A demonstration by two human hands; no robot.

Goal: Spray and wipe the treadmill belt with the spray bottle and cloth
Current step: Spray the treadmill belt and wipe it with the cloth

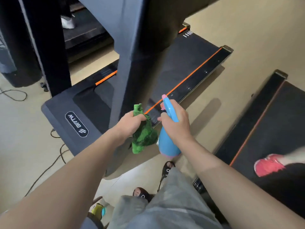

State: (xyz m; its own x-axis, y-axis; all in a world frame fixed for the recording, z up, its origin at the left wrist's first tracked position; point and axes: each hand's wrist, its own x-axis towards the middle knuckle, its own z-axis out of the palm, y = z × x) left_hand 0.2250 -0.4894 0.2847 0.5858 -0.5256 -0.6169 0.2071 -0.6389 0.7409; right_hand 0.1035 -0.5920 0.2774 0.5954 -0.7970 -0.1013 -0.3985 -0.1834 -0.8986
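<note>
Between both hands (130,123), green cloth (143,134)

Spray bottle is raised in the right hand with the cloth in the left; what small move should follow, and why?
Probably squeeze the trigger: the right hand holds the spray bottle with its nozzle toward the treadmill belt, while the left hand grips the cloth off the belt.

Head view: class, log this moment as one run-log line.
left hand: grips crumpled green cloth | right hand: holds blue plastic spray bottle, nozzle toward black treadmill belt | wiping: not begun
</note>
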